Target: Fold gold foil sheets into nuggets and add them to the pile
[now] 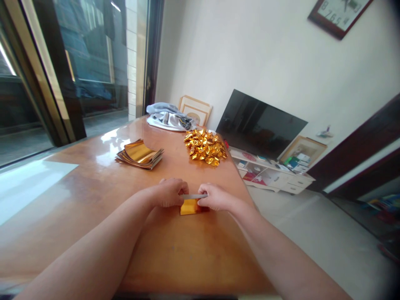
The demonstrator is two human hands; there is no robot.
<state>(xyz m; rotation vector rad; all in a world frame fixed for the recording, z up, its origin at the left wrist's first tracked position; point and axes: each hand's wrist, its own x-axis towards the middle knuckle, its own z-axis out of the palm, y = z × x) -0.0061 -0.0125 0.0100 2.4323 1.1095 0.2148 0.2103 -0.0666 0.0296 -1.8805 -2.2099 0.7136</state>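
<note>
Between my hands, low over the wooden table (175,250), is a sheet of gold foil paper (188,207) with one edge turned up, showing a pale grey back. My left hand (170,192) pinches the left end of that folded edge. At its right end, the fingers of my right hand (214,196) are closed on the same sheet. A stack of flat gold foil sheets (140,153) lies farther off to the left. Beyond my right hand sits a heap of folded gold foil pieces (205,146).
Bundled light-blue cloth (167,116) lies at the table's far end. A pale sheet (34,183) covers part of the left side. Past the table's right edge are a television (261,123) and a low white cabinet (281,181). Glass doors (93,54) stand at left.
</note>
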